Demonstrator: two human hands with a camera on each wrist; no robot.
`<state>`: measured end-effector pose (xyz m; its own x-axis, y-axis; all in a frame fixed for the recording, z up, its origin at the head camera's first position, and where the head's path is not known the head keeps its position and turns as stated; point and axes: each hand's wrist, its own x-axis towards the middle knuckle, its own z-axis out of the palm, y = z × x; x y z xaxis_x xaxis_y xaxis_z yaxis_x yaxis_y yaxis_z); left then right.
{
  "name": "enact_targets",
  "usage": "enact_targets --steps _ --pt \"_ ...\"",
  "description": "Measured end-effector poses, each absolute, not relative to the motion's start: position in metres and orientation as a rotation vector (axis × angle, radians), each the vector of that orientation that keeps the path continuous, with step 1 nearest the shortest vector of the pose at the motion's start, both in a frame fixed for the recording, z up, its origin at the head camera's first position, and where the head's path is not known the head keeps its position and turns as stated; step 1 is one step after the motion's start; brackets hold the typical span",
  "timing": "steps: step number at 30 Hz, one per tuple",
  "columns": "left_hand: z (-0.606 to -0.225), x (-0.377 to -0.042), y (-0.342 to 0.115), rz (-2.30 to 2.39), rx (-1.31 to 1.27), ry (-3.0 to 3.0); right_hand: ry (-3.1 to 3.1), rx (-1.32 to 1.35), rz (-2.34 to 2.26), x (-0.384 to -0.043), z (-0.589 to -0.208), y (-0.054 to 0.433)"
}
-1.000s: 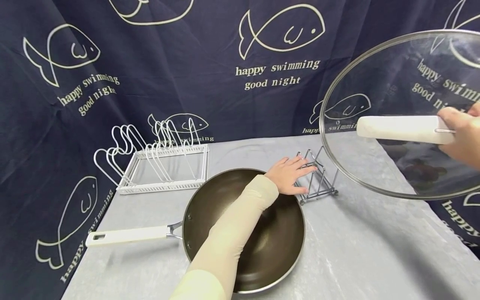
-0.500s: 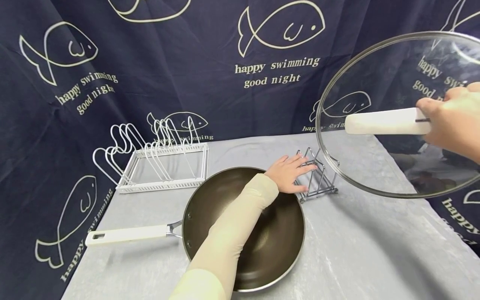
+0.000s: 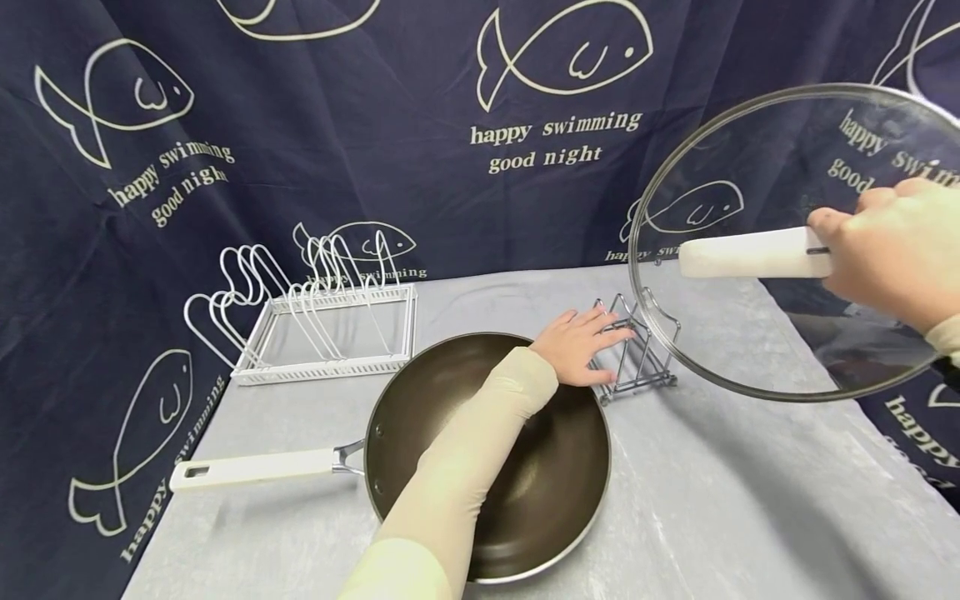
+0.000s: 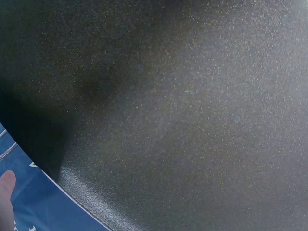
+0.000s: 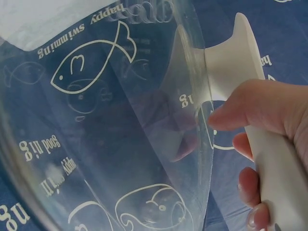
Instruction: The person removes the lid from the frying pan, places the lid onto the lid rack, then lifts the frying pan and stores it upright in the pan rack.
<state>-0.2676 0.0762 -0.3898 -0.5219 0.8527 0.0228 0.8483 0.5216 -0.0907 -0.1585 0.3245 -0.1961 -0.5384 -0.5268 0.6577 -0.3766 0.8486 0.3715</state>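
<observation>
lid [image 3: 765, 187] shifted leftward; right hand [image 3: 892, 250] grips handle [image 3: 756, 254]; left hand [image 3: 576, 347], fingers spread, over wire rack [image 3: 637, 385].

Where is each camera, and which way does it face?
Head: on the head, looking forward and down at pan, lid and grey rack; left hand and right hand show.
Left wrist: on that wrist, looking into the pan; part of that hand shows.
Right wrist: on that wrist, looking at lid's handle; fingers grip it.
Head and right wrist share the lid.
</observation>
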Motion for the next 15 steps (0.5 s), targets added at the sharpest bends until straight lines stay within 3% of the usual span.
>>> enact_targets --steps 15 --pt "-0.391 -0.267 0.077 0.108 -1.505 -2.689 -2.175 0.540 -0.202 -0.151 -0.210 0.313"
